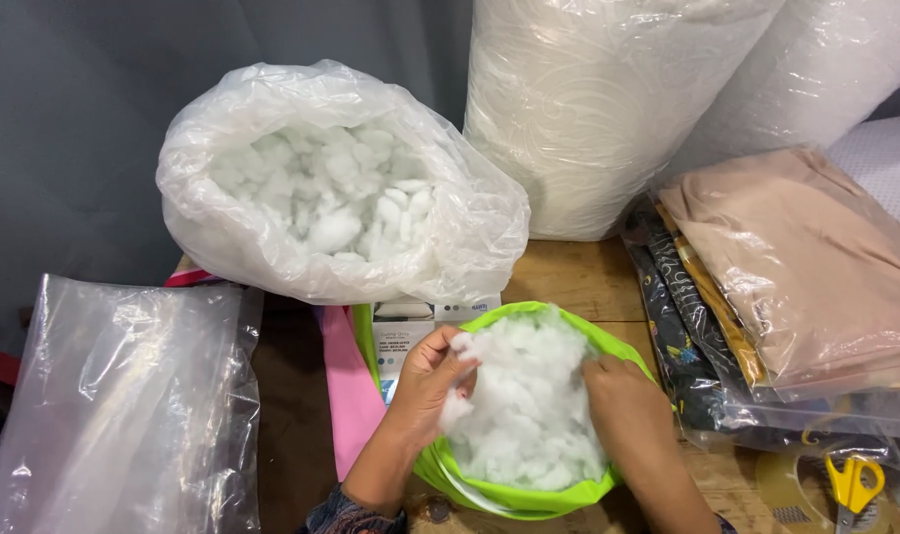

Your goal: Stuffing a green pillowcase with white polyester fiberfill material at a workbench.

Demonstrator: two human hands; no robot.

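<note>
White stuffing (529, 415): heaped in a lime-green cover (529, 499), lower centre.
Left hand (432, 381): fingers curled, pinching a tuft at the heap's left edge.
Right hand (623, 400): pressed flat into the heap, apparently packing it down; grip unclear.
Clear bag (331, 178): upper left, mouth rolled open for reach.
Packets (796, 267): folded fabric in clear sleeves, right.
Scissors (854, 485): yellow, lower right.

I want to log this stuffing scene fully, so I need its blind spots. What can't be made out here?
Head view only:
- Right hand: fingertips buried in the white fibre stuffing.
- Green fabric cover: its inside is hidden by the stuffing.
- Yellow-handled scissors: blades cut off by the bottom edge.
- Fabrics under the bagged tan cloth: mostly covered.
- Left hand: palm faces away.
</note>
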